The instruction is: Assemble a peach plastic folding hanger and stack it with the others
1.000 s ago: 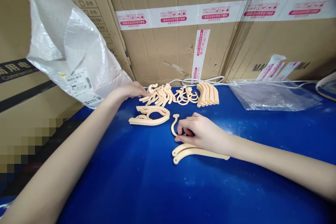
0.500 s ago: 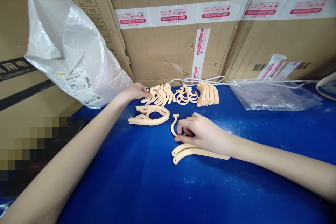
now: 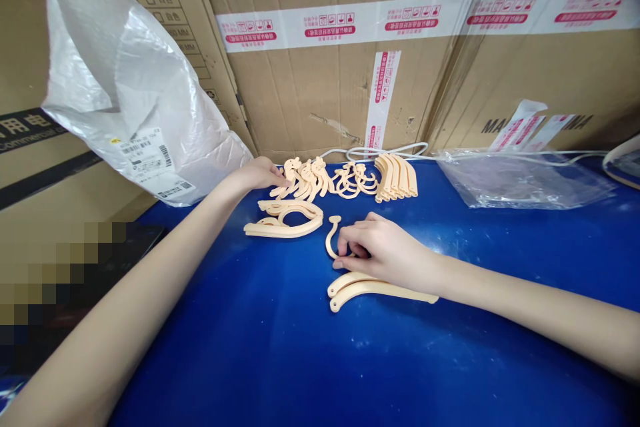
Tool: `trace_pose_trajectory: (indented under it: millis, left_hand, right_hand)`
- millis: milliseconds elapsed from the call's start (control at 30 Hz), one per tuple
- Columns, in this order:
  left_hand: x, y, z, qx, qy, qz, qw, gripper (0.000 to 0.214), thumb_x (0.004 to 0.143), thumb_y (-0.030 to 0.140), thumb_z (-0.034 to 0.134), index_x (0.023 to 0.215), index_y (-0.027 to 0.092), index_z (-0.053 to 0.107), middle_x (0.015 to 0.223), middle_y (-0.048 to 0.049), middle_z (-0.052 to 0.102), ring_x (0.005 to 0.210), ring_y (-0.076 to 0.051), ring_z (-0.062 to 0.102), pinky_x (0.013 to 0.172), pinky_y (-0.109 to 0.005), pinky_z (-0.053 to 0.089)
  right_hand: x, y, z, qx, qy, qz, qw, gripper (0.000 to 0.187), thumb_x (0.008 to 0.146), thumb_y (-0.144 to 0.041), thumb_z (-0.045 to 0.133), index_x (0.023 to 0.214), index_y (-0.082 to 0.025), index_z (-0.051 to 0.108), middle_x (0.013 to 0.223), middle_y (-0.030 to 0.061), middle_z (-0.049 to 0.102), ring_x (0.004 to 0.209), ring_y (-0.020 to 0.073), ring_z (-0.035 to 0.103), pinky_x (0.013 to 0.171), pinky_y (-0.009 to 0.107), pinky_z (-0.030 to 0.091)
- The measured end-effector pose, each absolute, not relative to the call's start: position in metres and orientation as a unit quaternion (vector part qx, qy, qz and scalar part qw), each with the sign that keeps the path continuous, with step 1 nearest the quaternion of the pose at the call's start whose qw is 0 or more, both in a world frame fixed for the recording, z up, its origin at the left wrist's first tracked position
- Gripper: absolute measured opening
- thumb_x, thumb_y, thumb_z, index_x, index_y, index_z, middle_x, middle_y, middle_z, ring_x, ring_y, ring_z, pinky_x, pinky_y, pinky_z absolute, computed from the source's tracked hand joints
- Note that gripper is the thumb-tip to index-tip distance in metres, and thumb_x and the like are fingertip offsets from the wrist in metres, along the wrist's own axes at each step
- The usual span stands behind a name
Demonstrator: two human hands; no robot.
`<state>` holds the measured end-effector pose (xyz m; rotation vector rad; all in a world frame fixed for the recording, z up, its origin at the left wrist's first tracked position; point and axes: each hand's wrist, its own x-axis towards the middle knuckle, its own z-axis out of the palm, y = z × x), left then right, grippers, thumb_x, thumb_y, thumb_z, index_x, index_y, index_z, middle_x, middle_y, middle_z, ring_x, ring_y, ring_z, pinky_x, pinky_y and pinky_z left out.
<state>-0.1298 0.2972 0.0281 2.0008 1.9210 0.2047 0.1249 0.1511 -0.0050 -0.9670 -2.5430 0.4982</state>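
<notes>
Pick-up step, judged: right hand (image 3: 387,255) pinches a peach plastic hook (image 3: 330,239) at frame centre; left hand (image 3: 259,173) touches the hook pile (image 3: 306,181) above it, finger state unclear; any lift calls for a firm pinch.

A peach plastic hook (image 3: 331,240) lies flat beside 2 curved arms (image 3: 360,288) stacked together; more hooks (image 3: 305,180) lie heaped behind.

I am working with bare hands: my left hand (image 3: 260,173) and my right hand (image 3: 385,250) are showing uncovered, and both slim forearms are showing bare up to the edge of view.
</notes>
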Motion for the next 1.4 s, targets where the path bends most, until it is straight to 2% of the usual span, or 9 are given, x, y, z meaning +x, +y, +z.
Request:
trace_pose_trajectory:
  millis: [300,500,667,767,867,967,1100,1200,1400]
  left_hand:
    - [-0.122,0.287,0.040,0.698,0.683,0.084,0.197,0.033,0.053,0.046,0.075,0.065,0.016,0.068,0.067,-0.0044,0.067,0.073,-0.023,0.061,0.062,-0.028,0.043]
    - [-0.108,0.263,0.065,0.722,0.640,0.141,0.221,0.030,0.069,0.043,0.066,0.081,0.016,0.066,0.077,-0.0027,0.067,0.073,-0.017,0.060,0.063,-0.025,0.042]
    - [-0.078,0.215,0.067,0.770,0.553,0.169,0.271,0.021,0.077,0.038,0.062,0.085,0.019,0.062,0.076,0.0004,0.063,0.071,-0.015,0.058,0.061,-0.024,0.040]
    - [-0.062,0.177,0.055,0.797,0.484,0.140,0.332,0.016,0.081,0.035,0.059,0.074,0.020,0.058,0.071,0.0010,0.060,0.069,-0.015,0.057,0.062,-0.025,0.041]
    - [-0.055,0.149,0.041,0.809,0.448,0.154,0.349,0.015,0.086,0.034,0.055,0.078,0.022,0.058,0.076,0.0007,0.062,0.072,-0.015,0.057,0.063,-0.026,0.042]
    - [-0.053,0.138,0.030,0.821,0.431,0.157,0.339,0.015,0.090,0.033,0.052,0.085,0.021,0.059,0.081,0.0011,0.062,0.073,-0.015,0.056,0.064,-0.026,0.040]
    - [-0.049,0.138,0.020,0.834,0.414,0.176,0.321,0.013,0.093,0.028,0.053,0.089,0.019,0.061,0.086,0.0022,0.063,0.073,-0.012,0.054,0.067,-0.025,0.038]
    - [-0.046,0.138,0.013,0.837,0.409,0.207,0.299,0.014,0.093,0.027,0.054,0.087,0.018,0.062,0.083,0.0020,0.063,0.075,-0.013,0.056,0.070,-0.026,0.039]
    - [-0.049,0.135,0.000,0.851,0.385,0.259,0.248,0.013,0.095,0.024,0.051,0.095,0.019,0.063,0.091,0.0013,0.064,0.086,-0.014,0.058,0.078,-0.028,0.041]
  right_hand:
    - [0.125,0.151,-0.006,-0.349,-0.904,0.164,0.185,0.021,0.084,-0.036,0.068,0.077,-0.018,0.061,0.061,-0.0055,0.056,0.059,0.0107,0.049,0.069,0.028,0.027]
    - [0.127,0.152,0.003,-0.352,-0.905,0.141,0.191,0.025,0.086,-0.043,0.064,0.077,-0.019,0.065,0.062,-0.0049,0.058,0.061,0.0112,0.051,0.072,0.030,0.028]
    - [0.152,0.159,0.022,-0.419,-0.868,0.103,0.246,0.029,0.091,-0.044,0.055,0.081,-0.019,0.064,0.064,-0.0019,0.062,0.058,0.0122,0.052,0.069,0.031,0.034]
    - [0.173,0.158,0.024,-0.479,-0.818,0.112,0.298,0.033,0.088,-0.046,0.058,0.106,-0.019,0.061,0.076,0.0013,0.065,0.065,0.0155,0.054,0.064,0.031,0.039]
    - [0.185,0.148,0.019,-0.438,-0.814,0.195,0.329,0.068,0.077,-0.049,0.070,0.135,-0.021,0.047,0.101,0.0056,0.067,0.083,0.0192,0.059,0.076,0.035,0.047]
    - [0.185,0.137,0.013,-0.433,-0.788,0.277,0.338,0.050,0.082,-0.049,0.065,0.124,-0.022,0.059,0.109,0.0066,0.068,0.092,0.0217,0.062,0.081,0.037,0.050]
    - [0.181,0.133,0.007,-0.441,-0.771,0.305,0.343,0.029,0.087,-0.046,0.060,0.100,-0.022,0.070,0.101,0.0039,0.072,0.094,0.0217,0.065,0.082,0.034,0.050]
    - [0.182,0.136,0.004,-0.455,-0.765,0.306,0.339,0.027,0.085,-0.046,0.061,0.093,-0.022,0.071,0.095,0.0033,0.073,0.089,0.0218,0.066,0.079,0.034,0.050]
    - [0.191,0.140,-0.003,-0.478,-0.754,0.310,0.326,0.029,0.086,-0.046,0.061,0.095,-0.022,0.072,0.098,0.0030,0.074,0.092,0.0224,0.066,0.081,0.035,0.049]
